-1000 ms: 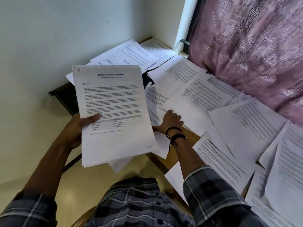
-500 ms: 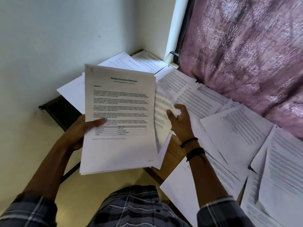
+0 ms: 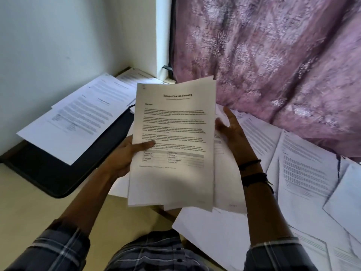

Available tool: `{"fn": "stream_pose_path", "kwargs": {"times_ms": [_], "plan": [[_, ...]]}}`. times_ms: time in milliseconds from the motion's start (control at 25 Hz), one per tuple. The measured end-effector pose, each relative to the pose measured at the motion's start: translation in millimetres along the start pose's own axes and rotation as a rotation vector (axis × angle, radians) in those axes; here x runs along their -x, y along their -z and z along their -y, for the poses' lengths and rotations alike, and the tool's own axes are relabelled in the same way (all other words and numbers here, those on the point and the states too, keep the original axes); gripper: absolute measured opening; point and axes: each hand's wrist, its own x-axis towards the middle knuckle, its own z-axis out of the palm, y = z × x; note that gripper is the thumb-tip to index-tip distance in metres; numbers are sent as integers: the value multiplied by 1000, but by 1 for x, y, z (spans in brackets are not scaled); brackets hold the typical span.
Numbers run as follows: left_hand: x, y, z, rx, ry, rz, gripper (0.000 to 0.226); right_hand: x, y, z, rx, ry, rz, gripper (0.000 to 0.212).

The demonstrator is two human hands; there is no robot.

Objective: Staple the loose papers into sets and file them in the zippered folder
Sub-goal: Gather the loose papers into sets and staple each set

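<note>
My left hand [image 3: 125, 157] clamps the stack of papers [image 3: 172, 149] at its left edge, thumb pressed across the printed top page and fingers tucked behind. The stack is lifted off the tabletop [image 3: 169, 211], tilted toward me, its sheets fanned slightly out of line at the top and bottom. The top page shows a bold title, paragraphs of text and a small table low down.

My right hand [image 3: 228, 130] is at the stack's right edge, fingers straight and spread, touching the rear sheets that stick out on that side. Dark wristbands [image 3: 252, 173] circle that wrist, and plaid sleeves [image 3: 58, 249] cover both forearms near the elbows.

The black folder [image 3: 48, 173] lies flat to my left by the wall [image 3: 58, 36], with several printed sheets [image 3: 78, 122] resting on its far end. More loose sheets [image 3: 304, 173] overlap one another across the tabletop on my right, running up against a mauve patterned curtain [image 3: 273, 65].
</note>
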Motion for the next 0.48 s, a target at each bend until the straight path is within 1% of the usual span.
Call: {"fn": "stream_pose_path", "kwargs": {"times_ms": [40, 120, 160, 200, 240, 280, 360, 400, 480], "plan": [[-6, -9, 1, -7, -34, -43, 50, 4, 9, -2, -53, -20, 0, 61], [-15, -25, 3, -55, -115, -108, 41, 17, 25, -10, -219, -82, 101, 62], [-18, -32, 3, -106, -158, -129, 37, 23, 29, -15, -239, -108, 122, 62], [-21, -39, 4, -171, -201, -142, 35, 28, 33, -20, -191, -108, 96, 60], [-24, -47, 4, -226, -243, -142, 36, 33, 35, -25, -110, -70, 49, 53], [-25, -55, 5, -261, -284, -125, 42, 35, 37, -31, -31, -11, -17, 46], [-26, -73, 4, -272, -355, -98, 57, 38, 38, -33, 67, 92, -154, 36], [-28, -79, 4, -290, -390, -112, 56, 39, 38, -31, 79, 126, -214, 32], [-32, -90, 3, -398, -461, -175, 39, 42, 37, -25, 55, 202, -275, 25]]}}
